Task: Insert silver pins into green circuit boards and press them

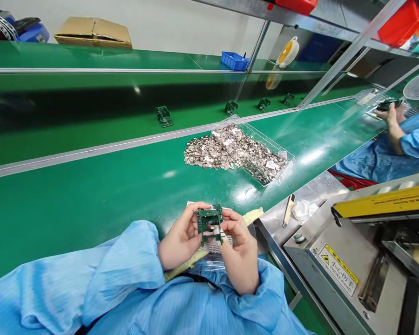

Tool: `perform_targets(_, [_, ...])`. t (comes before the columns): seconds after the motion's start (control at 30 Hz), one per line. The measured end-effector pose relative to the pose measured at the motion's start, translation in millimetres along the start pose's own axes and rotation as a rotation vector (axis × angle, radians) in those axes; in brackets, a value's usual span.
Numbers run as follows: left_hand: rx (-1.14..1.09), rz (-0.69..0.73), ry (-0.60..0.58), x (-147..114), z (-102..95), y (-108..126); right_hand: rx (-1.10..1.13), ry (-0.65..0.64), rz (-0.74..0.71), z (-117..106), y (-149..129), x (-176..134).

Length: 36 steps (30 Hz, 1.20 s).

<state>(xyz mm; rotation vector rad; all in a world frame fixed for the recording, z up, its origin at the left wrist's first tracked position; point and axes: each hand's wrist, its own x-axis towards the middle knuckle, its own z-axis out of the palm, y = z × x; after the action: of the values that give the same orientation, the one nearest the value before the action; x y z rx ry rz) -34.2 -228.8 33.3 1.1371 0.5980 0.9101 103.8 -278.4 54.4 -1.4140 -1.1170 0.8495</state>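
Observation:
Between my two hands is a dark green plastic frame [210, 217] with posts at its corners and an open middle. My left hand [181, 238] grips its left side, thumb low and fingers along the top edge. On the right side, my right hand [240, 249] holds it with thumb and fingers pressed close together. A small pale thing shows near the right thumb, too small to name. Below the frame lies a tray-like sheet with a grid pattern [212, 245], partly hidden by the hands.
A clear plastic tray [287, 170] spills a heap of small metal pieces [212, 152] onto the green table. Several green frames [164, 116] stand on the moving-belt-like strip behind. At right are a machine [321, 260], a cutter knife [288, 210] and a co-worker's hand [393, 116].

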Motion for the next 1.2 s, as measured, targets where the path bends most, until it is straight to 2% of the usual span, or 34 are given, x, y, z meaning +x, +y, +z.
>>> perform_targets(0.37, [-0.028,0.024,-0.048,-3,-2.4,-4,-0.093,0.015,-0.072,3,-2,0])
perform_targets(0.5, [-0.055,0.074,-0.068,-4,-1.9,-6,-0.154,0.033,-0.133,4,0,-1])
perform_targets(0.67, [-0.009,0.095,-0.028,-6,-2.2,-11,-0.208,0.079,-0.200,7,7,-7])
perform_targets(0.77, [0.021,0.094,0.019,-6,-1.0,-11,-0.157,0.082,-0.174,9,14,-9])
perform_targets(1.03, [0.103,0.079,0.127,-8,5.3,-10,0.143,0.074,0.031,16,21,-13])
perform_targets(1.2, [0.115,0.057,0.177,-8,6.5,-12,0.238,0.108,0.041,21,20,-11])
